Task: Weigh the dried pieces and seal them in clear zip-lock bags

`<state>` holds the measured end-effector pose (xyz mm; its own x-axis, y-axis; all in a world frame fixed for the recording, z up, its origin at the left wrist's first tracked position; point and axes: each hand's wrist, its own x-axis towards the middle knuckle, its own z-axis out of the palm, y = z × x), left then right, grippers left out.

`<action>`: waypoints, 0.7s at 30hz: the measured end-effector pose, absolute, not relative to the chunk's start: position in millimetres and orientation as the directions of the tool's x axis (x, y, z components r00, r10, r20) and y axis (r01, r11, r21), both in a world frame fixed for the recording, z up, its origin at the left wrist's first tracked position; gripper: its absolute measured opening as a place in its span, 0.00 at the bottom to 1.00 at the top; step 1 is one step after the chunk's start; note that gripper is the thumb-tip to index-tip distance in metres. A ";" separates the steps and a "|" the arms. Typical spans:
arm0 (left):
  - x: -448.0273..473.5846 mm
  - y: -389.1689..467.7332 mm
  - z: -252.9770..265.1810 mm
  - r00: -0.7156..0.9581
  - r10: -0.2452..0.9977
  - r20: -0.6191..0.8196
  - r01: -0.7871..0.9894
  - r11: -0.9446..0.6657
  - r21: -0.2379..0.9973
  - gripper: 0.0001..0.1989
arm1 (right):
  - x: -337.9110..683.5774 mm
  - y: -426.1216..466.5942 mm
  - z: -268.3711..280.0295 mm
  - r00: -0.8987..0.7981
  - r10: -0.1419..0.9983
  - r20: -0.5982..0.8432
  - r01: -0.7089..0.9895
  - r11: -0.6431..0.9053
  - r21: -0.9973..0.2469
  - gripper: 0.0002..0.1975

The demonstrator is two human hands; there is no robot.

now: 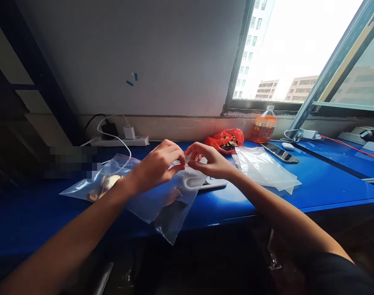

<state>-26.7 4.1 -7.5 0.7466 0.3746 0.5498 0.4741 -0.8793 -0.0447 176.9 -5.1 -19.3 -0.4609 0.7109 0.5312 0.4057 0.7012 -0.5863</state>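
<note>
My left hand (161, 164) and my right hand (210, 162) meet over the front of the table, fingertips pinched close together. Between them they grip the top edge of a clear plastic zip bag (171, 198), which hangs down past the table's front edge. Something small and dark shows through its lower part, too blurred to name. Left of it, partly behind my left forearm, lies another clear bag (79, 186) with pale and brownish items inside. A white-edged flat device (216, 184), perhaps a phone, is partly hidden behind the held bag.
On the blue table (248, 205), flat clear bags (266, 170) lie to the right beside a dark phone (280, 152). A red plastic bag (225, 139) with dark pieces and an orange drink bottle (264, 125) stand by the wall. A power strip (119, 141) with plugged chargers sits at the back left.
</note>
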 end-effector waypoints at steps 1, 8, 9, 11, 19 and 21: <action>-26.1 4.1 -9.5 0.748 0.365 0.553 0.469 -0.882 -0.052 0.02 | 177.1 -6.2 -19.6 -0.471 0.721 0.508 0.399 0.688 -0.606 0.09; -25.6 5.5 -16.5 0.758 0.359 0.544 0.475 -0.876 -0.084 0.02 | 177.2 -4.2 -27.7 -0.536 0.720 0.442 0.369 0.670 -0.644 0.10; -24.9 5.1 -16.9 0.756 0.369 0.541 0.486 -0.870 -0.086 0.03 | 176.7 -3.6 -28.3 -0.526 0.723 0.448 0.391 0.673 -0.628 0.09; -23.2 4.1 -17.7 0.743 0.392 0.542 0.521 -0.847 -0.102 0.04 | 175.4 -2.9 -28.7 -0.500 0.724 0.475 0.443 0.686 -0.577 0.07; -18.1 2.2 -18.9 0.718 0.481 0.502 0.639 -0.743 -0.201 0.03 | 176.9 -2.3 -24.6 -0.538 0.728 0.426 0.604 0.685 -0.408 0.04; -17.4 1.4 -18.6 0.718 0.495 0.489 0.644 -0.738 -0.199 0.03 | 177.5 -0.8 -25.3 -0.545 0.715 0.438 0.634 0.693 -0.342 0.07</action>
<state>-17.4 1.4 -18.6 0.7182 0.4946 0.4894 0.6443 -0.7384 -0.1993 177.5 -0.8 -25.3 -0.5453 0.7147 0.4379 0.6340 0.6935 -0.3424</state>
